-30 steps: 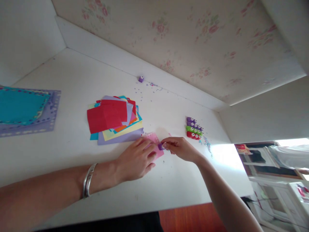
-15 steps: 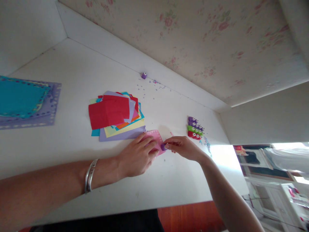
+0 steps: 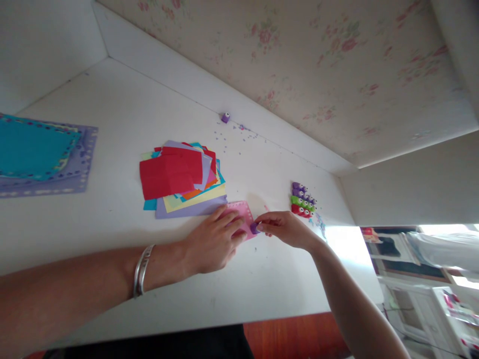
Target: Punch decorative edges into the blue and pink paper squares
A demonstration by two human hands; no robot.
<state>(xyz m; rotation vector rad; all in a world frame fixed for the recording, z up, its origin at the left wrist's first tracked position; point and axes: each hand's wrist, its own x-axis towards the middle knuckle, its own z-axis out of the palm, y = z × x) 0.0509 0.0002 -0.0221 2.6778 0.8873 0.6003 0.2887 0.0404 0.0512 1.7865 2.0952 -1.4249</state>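
Observation:
A small pink sheet of paper (image 3: 242,211) lies on the white table, with a row of punched holes along its far edge. Flat across it rests my left hand (image 3: 215,242), fingers spread, hiding its near left part. At the paper's right edge my right hand (image 3: 277,227) grips a small purple paper punch (image 3: 255,228) between thumb and fingers. Just beyond my left fingertips sits a pile of coloured paper sheets (image 3: 172,174), red uppermost.
Several purple, green and red punches (image 3: 302,200) stand in rows at the right. A lone purple punch (image 3: 225,117) is by the back ledge, near scattered paper bits (image 3: 224,139). Blue and purple sheets with punched edges (image 3: 37,149) lie at far left.
The view has shifted very slightly. Both hands stay at the pink paper, and the right one still grips the purple paper punch at its edge.

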